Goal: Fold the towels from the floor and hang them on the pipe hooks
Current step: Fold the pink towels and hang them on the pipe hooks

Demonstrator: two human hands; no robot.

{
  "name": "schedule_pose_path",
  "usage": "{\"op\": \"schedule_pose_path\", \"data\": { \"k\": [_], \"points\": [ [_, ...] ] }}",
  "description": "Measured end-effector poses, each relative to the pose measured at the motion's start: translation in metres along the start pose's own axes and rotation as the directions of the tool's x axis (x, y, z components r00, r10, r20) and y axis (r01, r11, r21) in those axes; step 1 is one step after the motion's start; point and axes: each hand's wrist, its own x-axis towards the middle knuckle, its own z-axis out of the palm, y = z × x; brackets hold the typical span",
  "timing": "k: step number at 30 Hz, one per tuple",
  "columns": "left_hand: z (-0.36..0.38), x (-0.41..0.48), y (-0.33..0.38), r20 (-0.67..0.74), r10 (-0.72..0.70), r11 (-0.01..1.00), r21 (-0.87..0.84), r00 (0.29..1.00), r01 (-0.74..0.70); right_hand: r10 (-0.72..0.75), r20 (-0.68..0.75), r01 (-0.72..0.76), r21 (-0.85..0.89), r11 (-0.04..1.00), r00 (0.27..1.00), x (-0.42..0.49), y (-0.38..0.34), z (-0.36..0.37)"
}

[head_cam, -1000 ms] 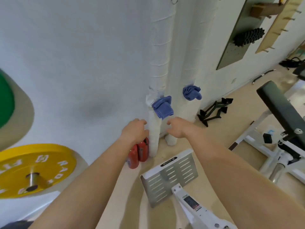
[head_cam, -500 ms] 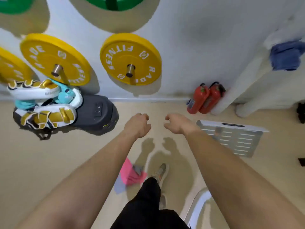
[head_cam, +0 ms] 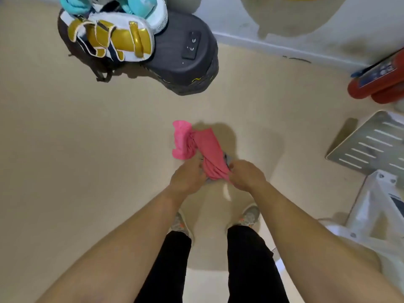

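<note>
Padding comes first: gold-and-white strapped pads (head_cam: 113,40) and some turquoise gear (head_cam: 74,5) lie piled on a dark grey, low machine (head_cam: 185,62) with a small button panel, which stands on the floor (head_cam: 76,149) at its far edge by the wall (head_cam: 317,33). Nearer me, the pink towel (head_cam: 207,149) is bunched into a rope-like strip. Its long axis runs from my hands away from me and slightly leftward, and the far end doubles over into a loose lobe on the left. I cannot tell whether that end lies on the floor or hangs just over it. My left hand (head_cam: 188,180) and right hand (head_cam: 247,176) are close together, each with fingers curled into the near end of the towel. A scrap of grey cloth (head_cam: 228,159) shows between them. My shoes (head_cam: 249,216) stand just behind my hands. The floor is smooth and beige; the wall is white and scuffed. At the floor's right edge lie red fire extinguishers (head_cam: 380,86), a slotted metal plate (head_cam: 369,145) and a white machine frame (head_cam: 376,206).
</note>
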Motion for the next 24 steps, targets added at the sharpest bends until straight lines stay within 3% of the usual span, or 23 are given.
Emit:
{"op": "schedule_pose_path", "data": {
  "k": [5,12,16,20,24],
  "points": [
    [0.094,0.117,-0.121,0.071,-0.044,0.999,-0.02,0.997,0.045,0.079,0.032,-0.079,-0.01,0.997,0.996,0.157,0.037,0.13],
    [0.231,0.301,-0.232,0.085,-0.079,0.992,-0.096,0.993,0.087,0.112,-0.178,-0.11,0.02,0.994,0.978,0.321,0.065,0.239],
    [0.293,0.397,-0.256,-0.028,-0.071,0.985,-0.158,0.997,0.066,0.074,-0.34,-0.089,-0.03,0.996,0.938,0.41,0.087,0.277],
    [0.323,0.465,-0.258,-0.317,-0.077,0.969,-0.246,0.945,-0.003,0.081,-0.545,-0.086,0.017,0.996,0.834,0.48,0.098,0.287],
    [0.326,0.501,-0.258,-0.394,-0.089,0.962,-0.274,0.915,-0.025,0.023,-0.583,-0.02,0.011,1.0,0.812,0.518,0.102,0.282]
  ]
}}
